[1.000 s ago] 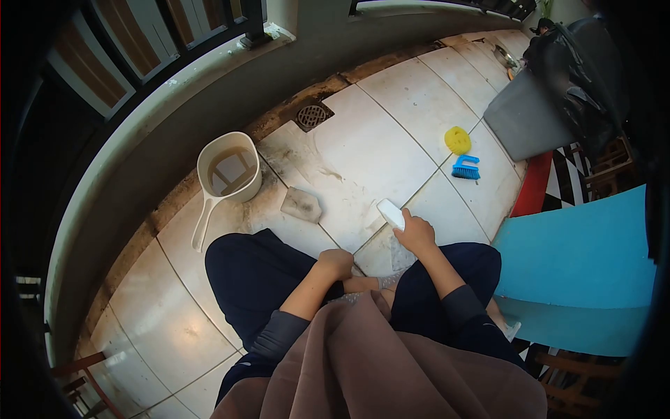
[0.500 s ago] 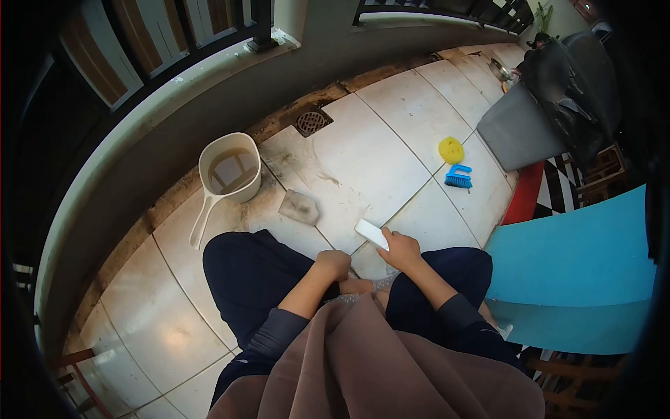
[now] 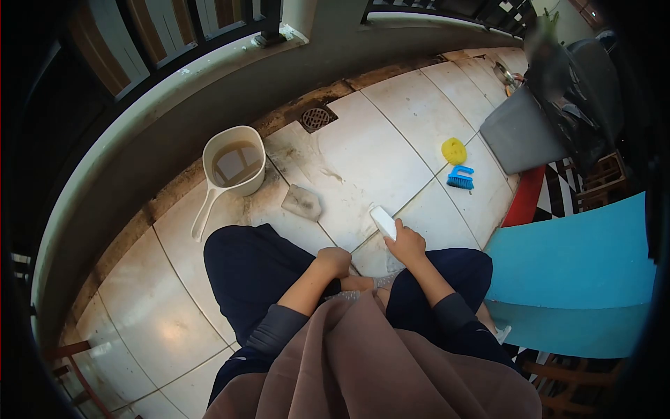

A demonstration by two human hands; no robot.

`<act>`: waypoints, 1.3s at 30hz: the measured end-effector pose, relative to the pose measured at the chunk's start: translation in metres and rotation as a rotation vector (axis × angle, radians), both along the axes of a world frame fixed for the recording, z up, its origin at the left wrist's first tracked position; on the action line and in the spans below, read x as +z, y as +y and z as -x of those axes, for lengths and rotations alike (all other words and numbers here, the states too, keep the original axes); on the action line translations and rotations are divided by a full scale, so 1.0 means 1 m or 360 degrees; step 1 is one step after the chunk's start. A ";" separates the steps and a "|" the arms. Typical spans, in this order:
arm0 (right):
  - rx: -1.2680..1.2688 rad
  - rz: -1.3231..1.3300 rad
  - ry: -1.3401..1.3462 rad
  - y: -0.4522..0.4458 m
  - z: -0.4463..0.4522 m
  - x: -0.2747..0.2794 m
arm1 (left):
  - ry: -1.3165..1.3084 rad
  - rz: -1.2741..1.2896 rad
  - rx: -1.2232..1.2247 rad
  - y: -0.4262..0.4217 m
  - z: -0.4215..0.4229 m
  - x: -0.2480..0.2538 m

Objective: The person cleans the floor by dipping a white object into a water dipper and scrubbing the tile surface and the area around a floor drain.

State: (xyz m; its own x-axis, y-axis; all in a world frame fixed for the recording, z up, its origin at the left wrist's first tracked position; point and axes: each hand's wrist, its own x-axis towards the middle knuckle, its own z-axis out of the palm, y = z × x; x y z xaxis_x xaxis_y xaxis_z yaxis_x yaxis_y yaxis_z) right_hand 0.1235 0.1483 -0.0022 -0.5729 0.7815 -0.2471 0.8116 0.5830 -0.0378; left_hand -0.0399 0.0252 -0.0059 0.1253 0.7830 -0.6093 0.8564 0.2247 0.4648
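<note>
My right hand (image 3: 408, 243) is wrapped round one end of a white oblong block (image 3: 383, 222), whose far end meets the dirty tiled floor (image 3: 377, 153). The block's underside is hidden. My left hand (image 3: 333, 262) is curled into a fist by my left knee, with nothing showing in it. Ahead of that knee lies a grey, stained, stone-like block (image 3: 302, 202). Left of it stands a cream dipper (image 3: 234, 162) holding murky water, its handle pointing towards me. To the right lie a yellow round sponge (image 3: 453, 151) and a blue scrubbing brush (image 3: 460, 178).
A floor drain (image 3: 317, 119) sits by the low grey wall (image 3: 244, 98) with its railing. At right stand a grey bin (image 3: 523, 133) with a black bag, and a blue panel (image 3: 569, 258). A red strip (image 3: 525, 199) edges the tiles.
My right hand has turned and shifted slightly forward, carrying the white block's tip to the right and away from me. My left hand stays in place.
</note>
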 end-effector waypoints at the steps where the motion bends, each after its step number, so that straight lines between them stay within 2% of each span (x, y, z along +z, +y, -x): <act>1: -0.0031 -0.0011 -0.0002 -0.001 0.002 -0.002 | -0.0007 -0.0010 0.0013 0.000 0.000 -0.001; 7: 0.0178 0.0047 0.0025 -0.024 0.003 0.001 | 0.0011 -0.0032 -0.0093 0.006 0.000 -0.004; 11: -0.0117 0.0072 0.0005 -0.001 0.006 0.001 | -0.0013 -0.0051 -0.0030 -0.002 0.002 -0.005; 14: 0.0083 0.0071 0.0076 -0.028 0.007 -0.005 | 0.0003 -0.0064 -0.0056 0.003 -0.001 -0.007; 22: -0.0075 -0.0035 0.0015 -0.016 0.005 -0.006 | 0.0005 -0.0075 -0.0005 -0.002 -0.001 -0.008; 26: 0.0158 0.0145 -0.0045 -0.035 0.010 0.007 | 0.0014 -0.0047 -0.0086 0.005 -0.001 -0.004; 27: 0.0122 0.0044 0.0068 -0.026 0.004 -0.003 | 0.0012 -0.0058 -0.0069 0.004 -0.001 -0.006; 31: -0.0139 -0.0020 0.0049 -0.011 0.005 -0.005 | 0.0013 -0.0077 -0.0001 -0.002 -0.001 -0.006; 35: 0.0211 0.0113 0.0031 -0.047 0.009 -0.002 | 0.0033 -0.0053 -0.0064 0.006 -0.002 -0.003; 39: -0.0084 0.0064 -0.0001 -0.015 0.008 0.001 | 0.0012 -0.0050 -0.0027 -0.001 -0.001 -0.004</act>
State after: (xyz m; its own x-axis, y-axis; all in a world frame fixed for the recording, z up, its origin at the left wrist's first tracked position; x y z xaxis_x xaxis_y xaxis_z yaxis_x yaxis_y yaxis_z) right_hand 0.1157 0.1333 -0.0010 -0.5310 0.8001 -0.2792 0.8412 0.5373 -0.0601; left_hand -0.0389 0.0240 -0.0100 0.1341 0.7995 -0.5856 0.8635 0.1957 0.4648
